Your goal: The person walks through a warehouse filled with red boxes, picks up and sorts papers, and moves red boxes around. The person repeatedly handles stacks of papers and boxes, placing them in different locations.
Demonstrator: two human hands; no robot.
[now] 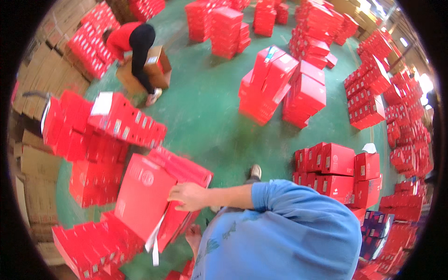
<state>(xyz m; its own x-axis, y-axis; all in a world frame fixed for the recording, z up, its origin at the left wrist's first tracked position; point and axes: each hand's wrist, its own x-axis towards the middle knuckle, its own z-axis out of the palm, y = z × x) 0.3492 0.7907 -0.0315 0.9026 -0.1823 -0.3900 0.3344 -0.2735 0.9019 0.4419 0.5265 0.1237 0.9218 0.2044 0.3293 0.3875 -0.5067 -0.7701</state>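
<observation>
My right hand (pixel 189 197) lies over the near edge of a large red shoebox (pixel 145 196), fingers on its top face and thumb below. The box rests tilted on a pile of red shoeboxes, with printed marks on its lid. Lower down, my left hand (pixel 193 235) is close beside the red boxes (pixel 176 225) under it, partly hidden by my body; its grip is unclear. A white paper strip (pixel 155 245) hangs from the pile between the boxes. Another red box (pixel 183 168) lies just behind the large one.
Stacked red shoeboxes (pixel 127 120) stand to the left, more (pixel 105 241) at lower left. A person in a red top (pixel 124 36) bends over a cardboard carton (pixel 159 66). Further stacks (pixel 267 84) rise from the green floor (pixel 206 101), and others (pixel 337 159) behind my shoulder.
</observation>
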